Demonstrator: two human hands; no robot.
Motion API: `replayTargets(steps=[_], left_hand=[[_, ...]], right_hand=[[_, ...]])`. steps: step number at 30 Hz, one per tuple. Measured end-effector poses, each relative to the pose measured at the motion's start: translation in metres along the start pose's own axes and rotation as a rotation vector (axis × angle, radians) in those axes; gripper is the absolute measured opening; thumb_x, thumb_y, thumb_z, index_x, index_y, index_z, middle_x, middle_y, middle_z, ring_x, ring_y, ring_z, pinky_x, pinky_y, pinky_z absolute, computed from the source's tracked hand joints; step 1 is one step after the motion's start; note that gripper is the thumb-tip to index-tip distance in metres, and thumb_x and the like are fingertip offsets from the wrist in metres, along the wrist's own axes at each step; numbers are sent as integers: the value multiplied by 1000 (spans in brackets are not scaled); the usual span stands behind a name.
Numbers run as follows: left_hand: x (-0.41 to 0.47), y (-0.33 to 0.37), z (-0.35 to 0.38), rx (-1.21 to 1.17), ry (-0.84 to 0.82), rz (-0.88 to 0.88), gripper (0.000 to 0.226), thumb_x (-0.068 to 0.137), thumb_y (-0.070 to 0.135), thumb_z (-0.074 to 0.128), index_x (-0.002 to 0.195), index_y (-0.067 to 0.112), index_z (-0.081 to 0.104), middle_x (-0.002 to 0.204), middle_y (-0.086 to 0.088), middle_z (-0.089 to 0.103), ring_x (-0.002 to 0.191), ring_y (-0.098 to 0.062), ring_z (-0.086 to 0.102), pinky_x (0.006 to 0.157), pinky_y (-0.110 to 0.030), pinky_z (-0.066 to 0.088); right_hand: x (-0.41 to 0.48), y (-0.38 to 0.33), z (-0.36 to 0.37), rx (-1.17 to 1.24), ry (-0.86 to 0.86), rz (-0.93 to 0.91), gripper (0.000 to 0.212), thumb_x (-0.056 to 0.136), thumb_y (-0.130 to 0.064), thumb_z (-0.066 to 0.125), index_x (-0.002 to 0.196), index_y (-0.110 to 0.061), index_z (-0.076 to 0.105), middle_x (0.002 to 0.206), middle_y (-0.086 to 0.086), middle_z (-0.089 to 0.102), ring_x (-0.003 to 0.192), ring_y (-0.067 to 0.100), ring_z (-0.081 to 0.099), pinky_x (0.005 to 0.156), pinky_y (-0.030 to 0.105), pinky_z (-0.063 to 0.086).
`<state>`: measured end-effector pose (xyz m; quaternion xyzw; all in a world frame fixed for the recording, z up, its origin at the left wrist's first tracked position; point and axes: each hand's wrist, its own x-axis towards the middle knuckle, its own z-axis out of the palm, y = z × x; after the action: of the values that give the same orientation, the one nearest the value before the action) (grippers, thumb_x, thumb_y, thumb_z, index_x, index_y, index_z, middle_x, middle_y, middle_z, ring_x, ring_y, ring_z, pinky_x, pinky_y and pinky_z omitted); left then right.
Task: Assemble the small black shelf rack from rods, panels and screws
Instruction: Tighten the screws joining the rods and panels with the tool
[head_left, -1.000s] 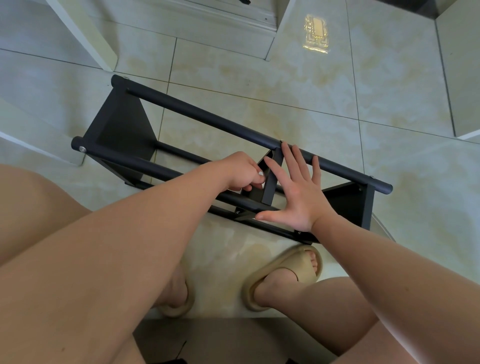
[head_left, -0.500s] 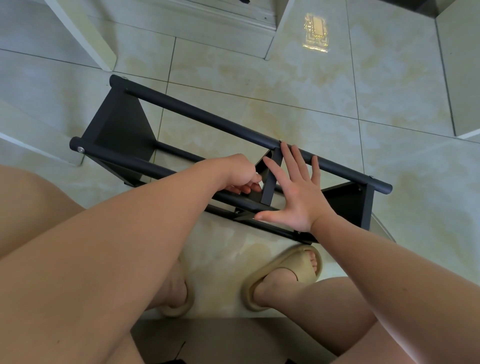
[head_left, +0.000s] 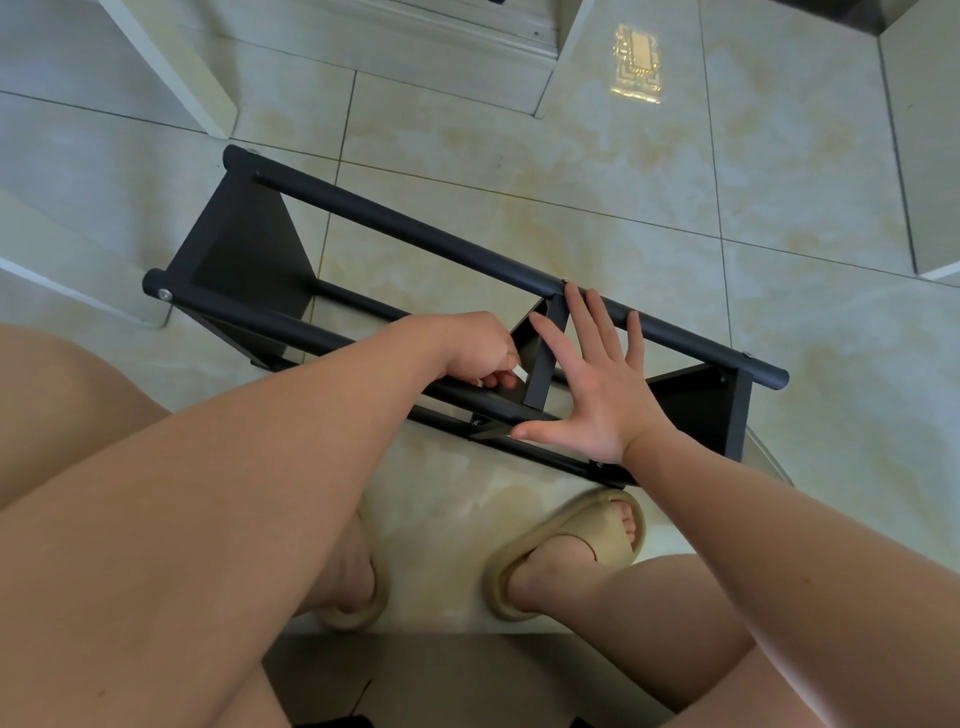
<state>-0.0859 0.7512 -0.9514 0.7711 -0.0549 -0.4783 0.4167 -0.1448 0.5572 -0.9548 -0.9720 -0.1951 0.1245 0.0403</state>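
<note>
— Where's the rack (head_left: 249, 260)?
— On the floor (head_left: 571, 171), just beyond the feet (head_left: 566, 551). The right hand (head_left: 592, 395) lies flat on the middle panel (head_left: 545, 358), fingers spread, tips reaching the far rod (head_left: 415, 236).
— And the left hand (head_left: 467, 345)?
— Fingers curled tight beside that panel at the near rod (head_left: 311, 332); whether they pinch a screw, I can't tell.
— How will it handle?
— Stiff, light metal, I'd judge. Grip a rod, not the thin panel edges.
</note>
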Motion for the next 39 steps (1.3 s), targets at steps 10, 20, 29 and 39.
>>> replayTargets(steps=[10, 20, 29, 39], left_hand=[[-4, -1, -2, 173, 4, 41, 27, 100, 12, 47, 82, 18, 66, 97, 0, 72, 94, -18, 63, 90, -35, 48], [-10, 2, -5, 340, -38, 41, 21, 98, 15, 53, 100, 12, 74, 97, -1, 68, 101, -27, 61, 97, -40, 46], [-6, 3, -4, 424, -97, 31, 15, 97, 14, 53, 99, 6, 65, 101, -12, 58, 90, -23, 48, 88, -37, 43], [-11, -1, -18, 348, 89, 42, 14, 89, 21, 69, 100, 26, 76, 97, 9, 70, 91, -13, 62, 88, -30, 47]], right_hand=[[0, 0, -2, -6, -9, 4, 119, 65, -103, 27, 161, -35, 7, 169, 6, -16, 155, 25, -20, 120, 62, -12], [0, 1, -1, -11, -1, 1, 118, 66, -102, 30, 161, -36, 7, 169, 6, -14, 155, 25, -19, 121, 61, -13], [0, 0, -2, -16, -11, 5, 119, 66, -102, 29, 161, -35, 7, 169, 6, -16, 155, 25, -20, 121, 61, -12], [2, 2, -4, -5, -19, 10, 119, 66, -102, 30, 161, -35, 8, 169, 5, -16, 155, 24, -20, 121, 62, -11]])
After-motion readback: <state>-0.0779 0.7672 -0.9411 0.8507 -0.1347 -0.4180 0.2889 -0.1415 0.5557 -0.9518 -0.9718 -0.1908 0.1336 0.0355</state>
